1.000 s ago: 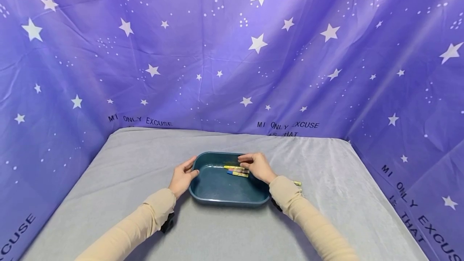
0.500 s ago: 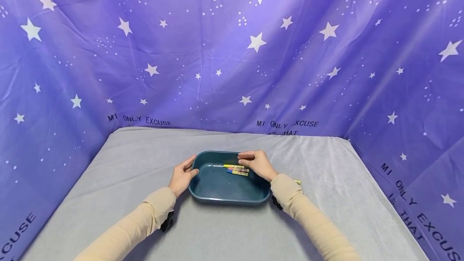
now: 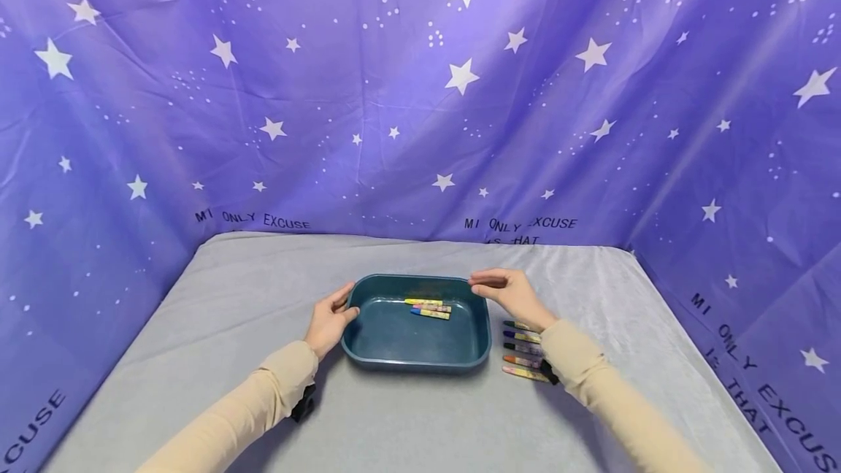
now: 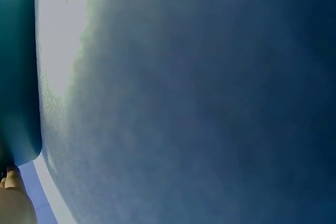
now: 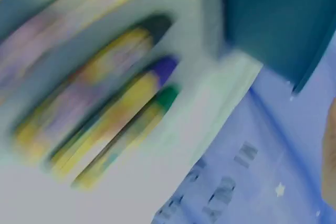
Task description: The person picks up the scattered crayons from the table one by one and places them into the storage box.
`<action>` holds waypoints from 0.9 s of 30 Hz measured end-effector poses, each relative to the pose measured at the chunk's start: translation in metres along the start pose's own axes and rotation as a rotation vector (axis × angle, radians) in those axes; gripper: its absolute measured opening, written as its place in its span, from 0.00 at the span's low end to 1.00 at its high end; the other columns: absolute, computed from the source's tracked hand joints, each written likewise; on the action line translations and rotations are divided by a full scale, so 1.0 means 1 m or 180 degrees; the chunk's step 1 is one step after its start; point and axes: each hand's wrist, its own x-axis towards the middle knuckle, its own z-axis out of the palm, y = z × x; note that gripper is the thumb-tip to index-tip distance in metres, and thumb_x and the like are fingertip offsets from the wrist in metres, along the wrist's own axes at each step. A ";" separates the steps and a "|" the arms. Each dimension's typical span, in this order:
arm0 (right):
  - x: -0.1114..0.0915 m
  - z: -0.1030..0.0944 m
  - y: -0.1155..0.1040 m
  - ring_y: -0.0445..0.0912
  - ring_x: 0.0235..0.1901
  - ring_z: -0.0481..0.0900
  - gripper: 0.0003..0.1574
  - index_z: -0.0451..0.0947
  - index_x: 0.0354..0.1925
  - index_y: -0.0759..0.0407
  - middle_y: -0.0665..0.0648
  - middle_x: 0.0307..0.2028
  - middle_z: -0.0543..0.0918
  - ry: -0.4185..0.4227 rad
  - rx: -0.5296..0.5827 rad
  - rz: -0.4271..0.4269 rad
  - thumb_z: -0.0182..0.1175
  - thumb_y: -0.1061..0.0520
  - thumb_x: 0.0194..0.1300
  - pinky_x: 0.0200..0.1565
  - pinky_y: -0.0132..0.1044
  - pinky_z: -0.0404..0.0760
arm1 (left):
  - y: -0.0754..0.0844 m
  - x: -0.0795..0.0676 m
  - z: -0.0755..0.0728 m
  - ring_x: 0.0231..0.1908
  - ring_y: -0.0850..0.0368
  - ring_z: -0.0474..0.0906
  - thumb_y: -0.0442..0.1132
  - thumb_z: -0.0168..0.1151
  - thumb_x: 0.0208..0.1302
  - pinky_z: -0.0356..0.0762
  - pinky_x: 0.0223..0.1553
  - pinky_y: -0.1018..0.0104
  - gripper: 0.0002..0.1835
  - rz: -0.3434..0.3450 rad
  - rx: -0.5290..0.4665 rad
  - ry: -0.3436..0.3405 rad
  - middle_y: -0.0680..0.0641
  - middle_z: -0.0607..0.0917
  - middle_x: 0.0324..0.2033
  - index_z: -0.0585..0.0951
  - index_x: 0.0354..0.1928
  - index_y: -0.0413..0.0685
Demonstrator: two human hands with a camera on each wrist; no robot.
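Note:
My left hand (image 3: 331,322) holds the left end of a dark teal plastic tray (image 3: 415,366), thumb over the rim and fingers along the outside. Inside the tray lie three crayons side by side: yellow (image 3: 423,302), pink (image 3: 442,308) and blue (image 3: 430,314). Over the tray's back right corner is my right hand (image 3: 515,296), fingers extended together and no crayon showing in them. Beneath its wrist, a row of several crayons lies on the cloth, among them orange (image 3: 522,361), black (image 5: 94,85), purple (image 5: 118,116) and green (image 5: 131,132). The sleeve partly hides them in the head view.
A grey cloth (image 3: 263,276) covers the table. Purple curtains (image 3: 368,93) with white stars hang behind it and at both sides. The crayon row is just right of the tray.
My right hand has moved right, from over the crayons in the tray to its back right corner. The crayon row on the cloth has come into view. The left hand stays on the tray.

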 end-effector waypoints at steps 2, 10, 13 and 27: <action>-0.007 -0.011 0.005 0.42 0.44 0.81 0.24 0.76 0.51 0.66 0.63 0.47 0.81 0.0076 -0.0086 0.0001 0.63 0.55 0.58 0.49 0.38 0.79 | 0.000 0.000 0.000 0.62 0.43 0.64 0.29 0.55 0.59 0.68 0.58 0.53 0.31 0.0008 0.0020 -0.0024 0.36 0.67 0.63 0.64 0.66 0.46; -0.030 -0.044 0.036 0.32 0.38 0.81 0.25 0.75 0.50 0.72 0.69 0.46 0.80 0.0228 -0.0140 0.0032 0.63 0.59 0.57 0.43 0.26 0.79 | -0.001 -0.001 0.002 0.61 0.45 0.66 0.28 0.56 0.58 0.69 0.58 0.53 0.31 0.0024 -0.0039 0.0012 0.37 0.69 0.61 0.65 0.66 0.45; -0.035 -0.051 0.047 0.36 0.39 0.82 0.24 0.75 0.50 0.74 0.71 0.46 0.80 0.0171 -0.0219 0.0085 0.63 0.61 0.57 0.42 0.25 0.79 | -0.001 -0.001 0.001 0.61 0.45 0.66 0.28 0.56 0.58 0.69 0.58 0.53 0.31 0.0023 -0.0041 0.0016 0.36 0.69 0.61 0.65 0.66 0.45; -0.047 -0.058 0.093 0.37 0.34 0.82 0.21 0.78 0.44 0.73 0.62 0.37 0.85 0.0006 -0.0345 0.0099 0.65 0.62 0.53 0.35 0.25 0.79 | 0.000 -0.001 -0.001 0.60 0.44 0.66 0.28 0.56 0.58 0.69 0.58 0.53 0.31 0.0065 -0.0066 0.0019 0.36 0.69 0.61 0.65 0.65 0.44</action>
